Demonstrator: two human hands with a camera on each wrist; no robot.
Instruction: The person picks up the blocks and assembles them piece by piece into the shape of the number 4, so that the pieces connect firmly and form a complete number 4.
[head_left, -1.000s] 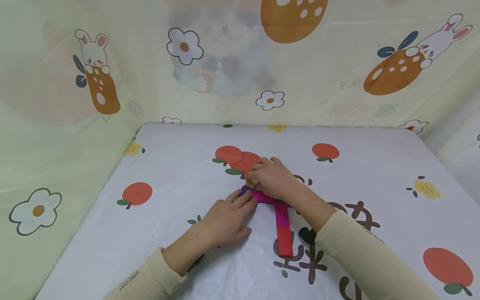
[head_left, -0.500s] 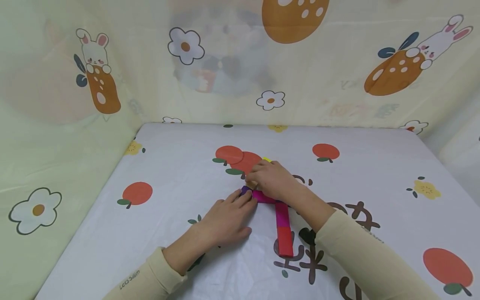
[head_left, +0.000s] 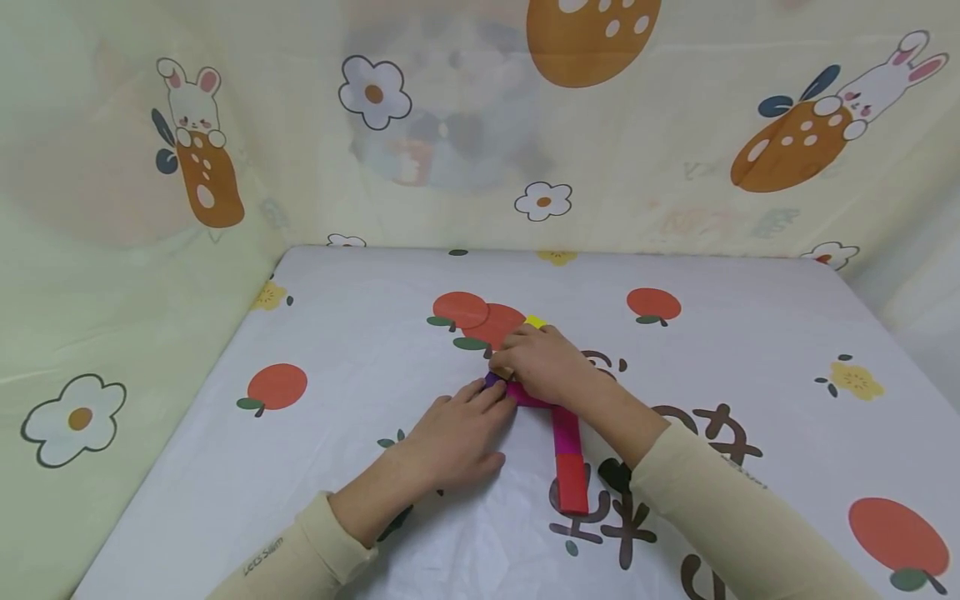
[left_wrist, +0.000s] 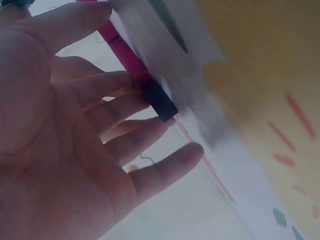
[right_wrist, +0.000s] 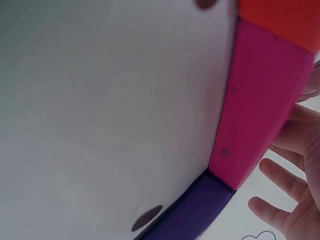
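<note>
Coloured bar-shaped blocks lie end to end on the cloth. In the head view a red block (head_left: pixel 573 486) and a magenta block (head_left: pixel 567 429) run away from me, and a pink block (head_left: pixel 531 396) turns left toward a dark purple block (head_left: pixel 492 380). My left hand (head_left: pixel 453 442) lies with its fingers extended, fingertips touching the purple end; the left wrist view shows them against that dark block (left_wrist: pixel 161 101). My right hand (head_left: pixel 546 364) bends over the row and pinches a block mostly hidden beneath it. A yellow block (head_left: pixel 536 321) peeks out beyond its knuckles.
The white cloth (head_left: pixel 360 333) is printed with oranges, flowers and brown characters. A small black object (head_left: pixel 615 475) sits beside my right sleeve. Pale curtains (head_left: pixel 450 225) with rabbit prints rise behind and at the sides. An orange block (right_wrist: pixel 282 17) shows in the right wrist view.
A yellow block has come into sight beyond my right hand's knuckles, where none showed a second ago. My left hand stays at the purple end.
</note>
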